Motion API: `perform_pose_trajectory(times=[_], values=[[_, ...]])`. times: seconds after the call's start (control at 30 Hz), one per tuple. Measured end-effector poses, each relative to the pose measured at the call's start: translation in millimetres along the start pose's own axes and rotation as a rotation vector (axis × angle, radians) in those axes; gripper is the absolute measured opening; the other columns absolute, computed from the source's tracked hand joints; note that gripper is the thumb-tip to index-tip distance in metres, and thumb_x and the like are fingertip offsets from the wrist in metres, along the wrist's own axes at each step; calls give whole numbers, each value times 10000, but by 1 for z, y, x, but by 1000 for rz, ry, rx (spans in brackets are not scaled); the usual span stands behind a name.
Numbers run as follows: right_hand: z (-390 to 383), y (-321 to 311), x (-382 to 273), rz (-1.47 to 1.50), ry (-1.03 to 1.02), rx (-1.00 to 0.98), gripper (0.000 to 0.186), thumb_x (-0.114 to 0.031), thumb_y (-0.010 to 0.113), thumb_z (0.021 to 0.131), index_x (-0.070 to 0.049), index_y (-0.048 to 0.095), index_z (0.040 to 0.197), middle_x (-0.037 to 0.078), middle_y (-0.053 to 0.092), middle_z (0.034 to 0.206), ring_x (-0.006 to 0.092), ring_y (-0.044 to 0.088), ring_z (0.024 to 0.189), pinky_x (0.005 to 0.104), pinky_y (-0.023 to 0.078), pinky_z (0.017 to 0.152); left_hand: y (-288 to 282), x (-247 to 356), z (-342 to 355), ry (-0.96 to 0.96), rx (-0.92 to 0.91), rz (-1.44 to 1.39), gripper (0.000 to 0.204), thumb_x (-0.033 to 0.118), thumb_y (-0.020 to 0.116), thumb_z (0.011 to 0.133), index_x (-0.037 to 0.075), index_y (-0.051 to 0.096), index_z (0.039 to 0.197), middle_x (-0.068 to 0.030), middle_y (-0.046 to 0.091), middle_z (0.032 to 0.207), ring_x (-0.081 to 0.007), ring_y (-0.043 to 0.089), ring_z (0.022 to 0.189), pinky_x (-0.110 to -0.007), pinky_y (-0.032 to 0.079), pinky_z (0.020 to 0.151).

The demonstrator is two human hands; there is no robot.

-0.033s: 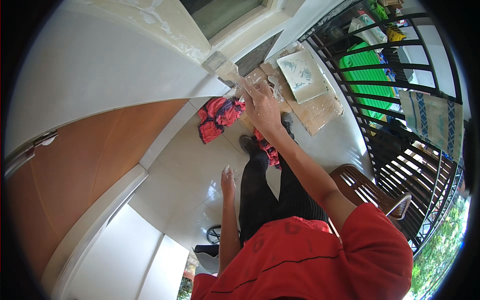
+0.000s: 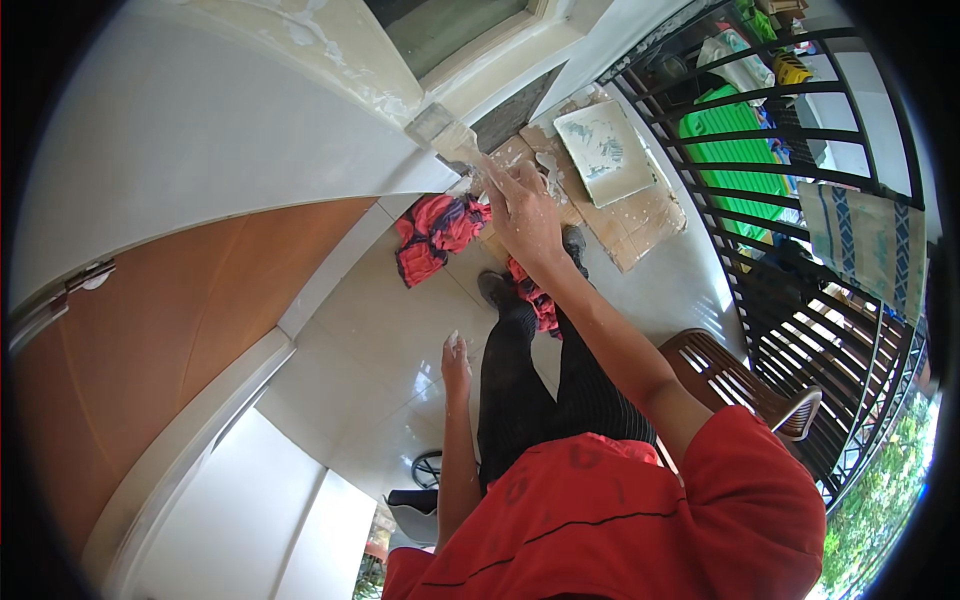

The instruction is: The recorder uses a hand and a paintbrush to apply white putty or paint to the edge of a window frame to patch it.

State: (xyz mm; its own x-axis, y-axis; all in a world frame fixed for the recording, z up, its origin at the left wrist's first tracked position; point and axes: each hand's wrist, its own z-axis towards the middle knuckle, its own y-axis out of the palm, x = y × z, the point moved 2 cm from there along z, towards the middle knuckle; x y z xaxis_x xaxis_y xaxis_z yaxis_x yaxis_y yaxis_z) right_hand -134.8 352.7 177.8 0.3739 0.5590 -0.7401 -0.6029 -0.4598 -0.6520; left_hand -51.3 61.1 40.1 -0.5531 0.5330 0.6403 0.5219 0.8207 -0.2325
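Observation:
My right hand (image 2: 527, 215) reaches forward, dotted with white specks, closed on a broad, flat putty knife (image 2: 445, 133) smeared with whitish paste. The blade lies against, or very close to, the lower corner of the cream wall (image 2: 375, 75) beside the window frame; I cannot tell whether it touches. White smears mark that wall. Lower and to the left, my left hand (image 2: 456, 362) hangs over the tiled floor with its fingers curled. White matter shows at their tips, and what they hold, if anything, cannot be made out.
A paste-stained white tray (image 2: 640, 183) sits on spattered cardboard (image 2: 628, 240). Red-and-dark cloth (image 2: 430, 235) lies by my feet. On the right stand a brown slatted chair (image 2: 715, 368) and a black metal railing (image 2: 735, 190) with a towel (image 2: 860, 240). A brown door (image 2: 190, 320) is at left.

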Motion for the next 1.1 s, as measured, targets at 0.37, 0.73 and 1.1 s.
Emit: perform_pose_trajectory(times=[0.37,0.73,1.1], values=[[-66,-18,31,2,130,-54,318,-82,559,804,-97,556,1122,134,514,795,268,536,649,348,438,585,-2,-12,3,-17,28,8,402,322,407,904,59,425,1208,-71,595,968,-112,520,647,-226,402,560],[-38,-8,11,41,14,2,321,-59,566,790,-82,564,1111,138,519,801,260,546,688,330,448,589,-6,-18,18,52,-5,-8,415,341,419,897,74,418,1214,-61,593,960,-110,522,666,-219,407,568],[-127,-15,119,106,342,-133,313,-130,492,827,-94,525,1136,175,538,809,346,541,769,399,438,688,-9,-32,18,-33,-18,16,395,289,424,899,31,426,1199,-94,588,960,-139,541,712,-227,404,568]])
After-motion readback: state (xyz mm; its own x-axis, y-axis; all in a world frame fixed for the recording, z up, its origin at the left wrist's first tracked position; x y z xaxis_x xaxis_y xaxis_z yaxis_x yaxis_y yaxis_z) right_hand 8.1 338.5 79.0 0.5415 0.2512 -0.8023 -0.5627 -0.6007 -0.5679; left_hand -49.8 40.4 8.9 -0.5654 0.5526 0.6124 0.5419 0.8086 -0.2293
